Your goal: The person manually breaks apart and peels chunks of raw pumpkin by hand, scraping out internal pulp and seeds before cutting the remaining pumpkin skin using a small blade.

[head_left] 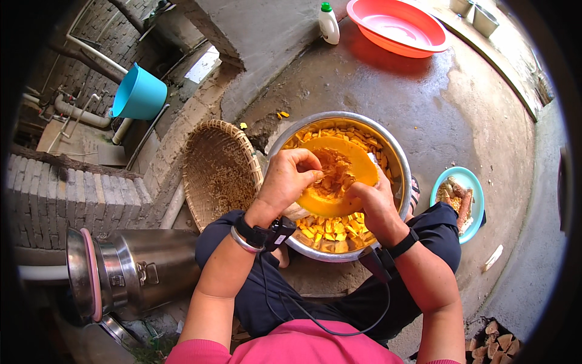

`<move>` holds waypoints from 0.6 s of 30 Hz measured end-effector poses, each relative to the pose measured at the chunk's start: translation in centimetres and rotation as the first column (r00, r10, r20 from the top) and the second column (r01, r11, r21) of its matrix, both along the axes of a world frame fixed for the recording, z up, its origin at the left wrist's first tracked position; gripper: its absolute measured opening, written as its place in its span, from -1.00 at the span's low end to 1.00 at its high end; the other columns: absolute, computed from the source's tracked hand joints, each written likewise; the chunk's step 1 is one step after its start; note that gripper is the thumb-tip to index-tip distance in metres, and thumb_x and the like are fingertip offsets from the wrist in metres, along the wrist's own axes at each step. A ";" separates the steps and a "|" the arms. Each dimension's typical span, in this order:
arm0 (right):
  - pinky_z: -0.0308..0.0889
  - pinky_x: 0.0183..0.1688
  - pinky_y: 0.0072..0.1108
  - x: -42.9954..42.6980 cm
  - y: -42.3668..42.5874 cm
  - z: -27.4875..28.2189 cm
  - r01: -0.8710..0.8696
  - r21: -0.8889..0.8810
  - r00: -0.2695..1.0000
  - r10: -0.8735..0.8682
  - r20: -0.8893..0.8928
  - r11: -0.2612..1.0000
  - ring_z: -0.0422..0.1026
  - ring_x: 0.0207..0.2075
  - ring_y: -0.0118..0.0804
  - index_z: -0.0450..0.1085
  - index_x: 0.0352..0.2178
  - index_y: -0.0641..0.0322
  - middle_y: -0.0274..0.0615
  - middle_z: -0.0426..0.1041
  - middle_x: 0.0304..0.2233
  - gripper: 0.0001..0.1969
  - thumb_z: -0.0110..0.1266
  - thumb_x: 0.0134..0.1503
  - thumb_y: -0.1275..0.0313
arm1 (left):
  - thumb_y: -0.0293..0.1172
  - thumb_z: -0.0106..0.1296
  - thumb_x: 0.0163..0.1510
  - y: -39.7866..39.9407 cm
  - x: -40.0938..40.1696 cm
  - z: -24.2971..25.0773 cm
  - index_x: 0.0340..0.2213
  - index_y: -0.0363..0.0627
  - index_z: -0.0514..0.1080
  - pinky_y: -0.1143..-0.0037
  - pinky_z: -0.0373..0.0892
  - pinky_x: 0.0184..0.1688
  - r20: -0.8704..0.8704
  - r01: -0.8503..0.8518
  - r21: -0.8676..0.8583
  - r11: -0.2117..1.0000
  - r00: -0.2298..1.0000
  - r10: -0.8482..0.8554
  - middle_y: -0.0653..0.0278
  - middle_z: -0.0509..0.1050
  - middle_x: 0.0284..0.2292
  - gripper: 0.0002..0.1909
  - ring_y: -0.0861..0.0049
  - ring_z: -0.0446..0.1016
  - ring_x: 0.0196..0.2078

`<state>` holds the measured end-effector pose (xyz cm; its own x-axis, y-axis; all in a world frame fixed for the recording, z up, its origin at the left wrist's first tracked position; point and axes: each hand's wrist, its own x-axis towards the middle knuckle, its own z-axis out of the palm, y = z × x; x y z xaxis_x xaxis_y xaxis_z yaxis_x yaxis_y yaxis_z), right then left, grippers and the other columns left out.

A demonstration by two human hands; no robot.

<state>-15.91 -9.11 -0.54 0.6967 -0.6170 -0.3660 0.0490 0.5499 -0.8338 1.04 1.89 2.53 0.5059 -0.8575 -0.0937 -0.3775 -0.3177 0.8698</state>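
Note:
My right hand (382,204) grips a hollowed piece of orange pumpkin (359,159) by its rim, thumb on the near side. Inside its cavity, the thumb and index finger of my left hand (291,175) pinch the stringy pulp (334,175). The pumpkin is held over a wide stainless-steel basin (338,116) between my legs. Chopped pumpkin pieces (332,230) cover much of the basin's bottom. A pale object (295,212) shows under the pumpkin, mostly hidden; I cannot tell what it is.
Left of the basin, a woven bamboo basket (223,177) holds small grains. A steel canister (150,268) lies beside my left leg. On the right is a turquoise dish (476,195) with corn cobs. Ahead stand a red plastic tub (400,34) and a white bottle (328,27).

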 end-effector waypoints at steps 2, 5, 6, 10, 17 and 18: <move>0.36 -0.27 -0.60 0.0 0.0 -0.3 -0.001 -0.003 1.000 0.001 -0.002 1.000 0.44 -0.30 -0.33 0.24 -0.01 0.34 -0.15 0.45 -0.25 -0.44 0.04 -0.15 0.63 | -0.63 0.18 -0.03 0.2 0.7 -0.2 -0.42 -0.29 0.54 0.65 0.44 -0.29 0.008 -0.004 -0.022 1.000 1.000 0.004 0.36 0.55 -0.49 -0.93 0.73 0.49 -0.41; 0.36 -0.27 -0.60 0.1 0.0 -0.5 0.003 -0.018 1.000 -0.003 0.009 1.000 0.44 -0.31 -0.34 0.24 -0.01 0.34 -0.16 0.45 -0.25 -0.45 0.04 -0.15 0.63 | -0.62 0.20 -0.03 0.2 0.8 -0.4 -0.40 -0.30 0.54 0.65 0.43 -0.29 -0.015 -0.039 -0.073 0.997 0.999 0.038 0.36 0.55 -0.48 -0.90 0.73 0.48 -0.41; 0.36 -0.28 -0.60 0.2 0.1 -0.5 0.005 -0.018 1.000 -0.004 0.008 1.000 0.44 -0.31 -0.34 0.25 -0.01 0.34 -0.16 0.45 -0.26 -0.45 0.04 -0.14 0.64 | -0.62 0.20 -0.03 0.1 0.8 -0.7 -0.39 -0.30 0.54 0.65 0.43 -0.29 -0.009 -0.080 -0.140 0.987 0.997 0.079 0.35 0.56 -0.47 -0.90 0.73 0.48 -0.41; 0.37 -0.27 -0.60 0.2 0.1 -0.7 0.005 -0.016 1.000 -0.005 0.002 1.000 0.44 -0.31 -0.33 0.25 -0.01 0.35 -0.16 0.45 -0.25 -0.45 0.05 -0.14 0.64 | -0.61 0.18 -0.01 0.2 0.7 -0.4 -0.35 -0.31 0.54 0.65 0.43 -0.28 0.076 -0.061 -0.155 0.986 0.994 0.073 0.32 0.57 -0.44 -0.87 0.72 0.49 -0.40; 0.38 -0.25 -0.60 0.5 0.5 0.1 0.002 0.009 1.000 -0.003 0.004 1.000 0.45 -0.28 -0.34 0.24 -0.01 0.35 -0.16 0.46 -0.24 -0.45 0.04 -0.13 0.66 | -0.54 0.24 -0.10 -0.5 -0.7 -1.6 -0.30 -0.37 0.52 0.57 0.47 -0.31 0.194 -0.012 -0.025 1.000 0.981 0.017 0.17 0.58 -0.44 -0.74 0.58 0.55 -0.42; 0.38 -0.24 -0.60 0.4 0.6 0.1 0.003 -0.016 1.000 -0.003 0.028 1.000 0.45 -0.27 -0.34 0.24 -0.01 0.35 -0.17 0.45 -0.23 -0.45 0.04 -0.14 0.66 | -0.51 0.21 -0.14 -0.8 -0.8 -1.5 -0.30 -0.37 0.51 0.44 0.48 -0.26 0.340 0.041 0.015 0.999 0.939 -0.044 0.01 0.57 -0.41 -0.70 0.31 0.58 -0.38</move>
<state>-15.50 -8.53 -0.48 0.7047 -0.6249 -0.3359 0.0745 0.5361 -0.8409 0.19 1.12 0.98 0.4718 -0.8788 0.0712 -0.6640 -0.3009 0.6845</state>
